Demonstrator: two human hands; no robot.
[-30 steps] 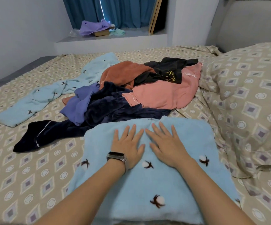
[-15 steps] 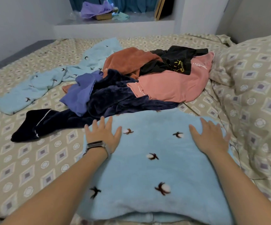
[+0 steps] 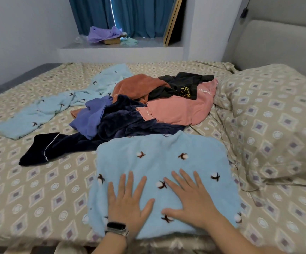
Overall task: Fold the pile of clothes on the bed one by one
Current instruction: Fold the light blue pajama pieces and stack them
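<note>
The folded light-blue garment [image 3: 159,173], lying at the near edge of the bed [image 3: 38,189], is being pressed flat by the left hand [image 3: 128,202] and right hand [image 3: 190,200], fingers spread. Since half a second ago, both hands have been drawn inward and nearer, side by side. The pile of clothes [image 3: 148,107] is lying behind.

Folded light-blue fleece garment [image 3: 159,173] with dark cotton-flower print lies flat at near edge of bed [image 3: 29,189], roughly rectangular; pile of clothes [image 3: 148,110] behind it, touching its far edge: navy fleece piece [image 3: 60,145], purple garment [image 3: 91,120], rust-orange fleece [image 3: 139,87], black garment [image 3: 181,85], pink shirt [image 3: 181,110]; matching light-blue trousers [image 3: 44,109] spread out at left.
</note>
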